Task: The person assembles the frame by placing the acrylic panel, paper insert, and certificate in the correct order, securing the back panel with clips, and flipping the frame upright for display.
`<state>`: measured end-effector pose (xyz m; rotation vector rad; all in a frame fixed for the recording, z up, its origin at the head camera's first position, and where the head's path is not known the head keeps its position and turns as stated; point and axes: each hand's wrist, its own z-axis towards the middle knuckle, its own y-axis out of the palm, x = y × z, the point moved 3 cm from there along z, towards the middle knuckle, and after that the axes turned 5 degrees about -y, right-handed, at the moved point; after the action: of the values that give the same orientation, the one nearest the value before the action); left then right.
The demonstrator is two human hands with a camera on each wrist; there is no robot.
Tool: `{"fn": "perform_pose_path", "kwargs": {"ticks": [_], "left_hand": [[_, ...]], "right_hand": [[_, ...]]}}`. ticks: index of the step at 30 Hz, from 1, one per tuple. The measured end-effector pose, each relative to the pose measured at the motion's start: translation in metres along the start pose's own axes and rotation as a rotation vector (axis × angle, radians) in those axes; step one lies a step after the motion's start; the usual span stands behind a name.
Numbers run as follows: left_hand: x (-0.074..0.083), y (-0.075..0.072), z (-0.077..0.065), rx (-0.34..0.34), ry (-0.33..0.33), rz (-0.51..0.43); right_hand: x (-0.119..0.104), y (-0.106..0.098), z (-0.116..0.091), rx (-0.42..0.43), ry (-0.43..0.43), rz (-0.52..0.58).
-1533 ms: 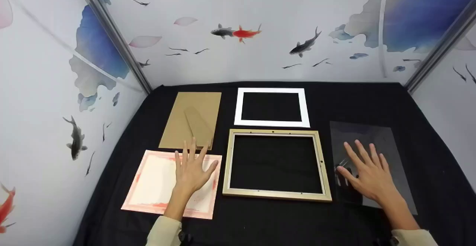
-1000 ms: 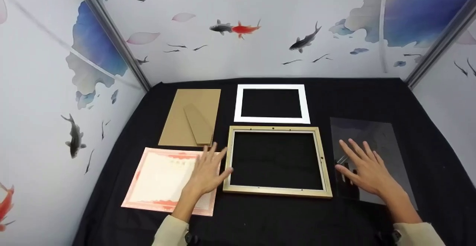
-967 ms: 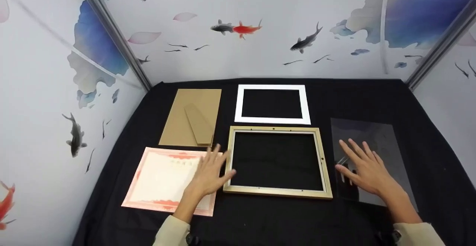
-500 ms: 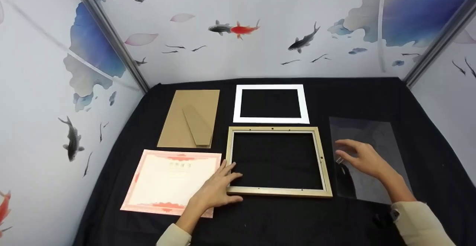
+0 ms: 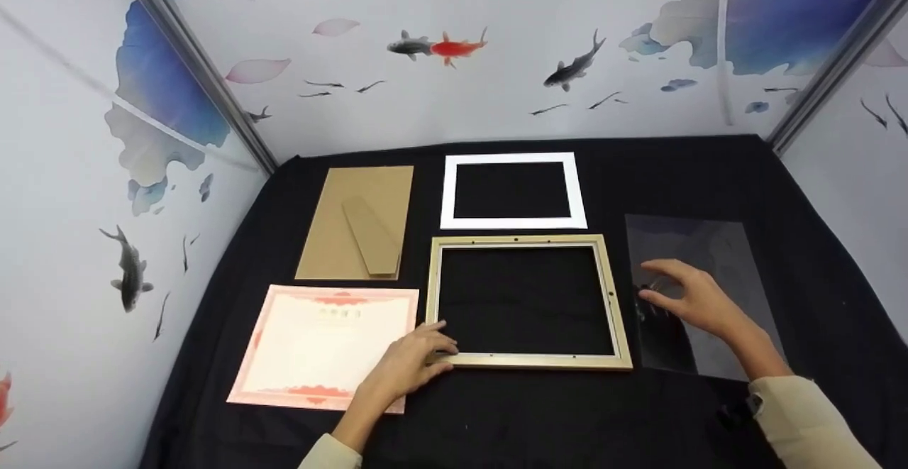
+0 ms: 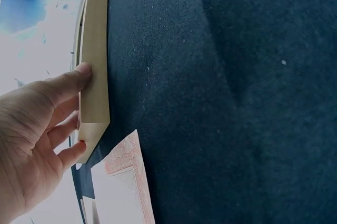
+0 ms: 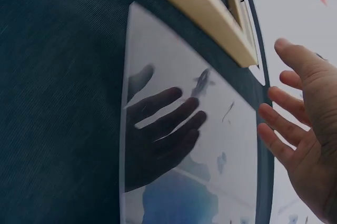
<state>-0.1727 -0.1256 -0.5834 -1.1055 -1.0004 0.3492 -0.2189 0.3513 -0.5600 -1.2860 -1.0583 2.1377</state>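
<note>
A gold picture frame [image 5: 532,362] lies flat on the black cloth in the head view. My left hand [image 5: 408,361] grips its near left corner. In the left wrist view the thumb [image 6: 79,77] presses the frame's outer side [image 6: 96,50], and the other fingers bend around the corner. My right hand [image 5: 699,299] hovers over a clear sheet [image 5: 716,249], fingers loosely bent, holding nothing. The right wrist view shows that hand's dark reflection in the glossy sheet [image 7: 231,124]. Left of the frame lies a certificate [image 5: 312,348] with a pink-red border, partly under my left forearm.
Behind the frame lies a white mat [image 5: 514,223] with a rectangular opening. A brown backing board [image 5: 323,242] with a stand leg [image 5: 374,242] lies at the back left. Printed white panels [image 5: 482,107] enclose the table at the back and sides.
My left hand has moved from above the certificate to the right, onto the frame's near left corner. My right hand has bent its spread fingers and stays over the clear sheet.
</note>
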Motion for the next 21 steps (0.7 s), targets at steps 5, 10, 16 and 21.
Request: {"fn": "perform_pose_path", "kwargs": {"ticks": [5,10,16,21], "left_hand": [[-0.001,0.000,0.002,-0.006,-0.017,-0.040],[-0.001,-0.001,0.003,0.000,-0.036,-0.059],[-0.001,0.000,0.004,0.002,-0.060,-0.064],[-0.002,0.001,0.005,0.003,-0.067,-0.081]], "right_hand": [[0.008,-0.002,-0.013,-0.029,-0.027,-0.031],[0.011,0.001,-0.026,-0.095,0.010,-0.023],[0.009,0.006,-0.040,-0.172,0.010,-0.012],[0.009,0.009,-0.049,-0.219,0.037,0.003]]}}
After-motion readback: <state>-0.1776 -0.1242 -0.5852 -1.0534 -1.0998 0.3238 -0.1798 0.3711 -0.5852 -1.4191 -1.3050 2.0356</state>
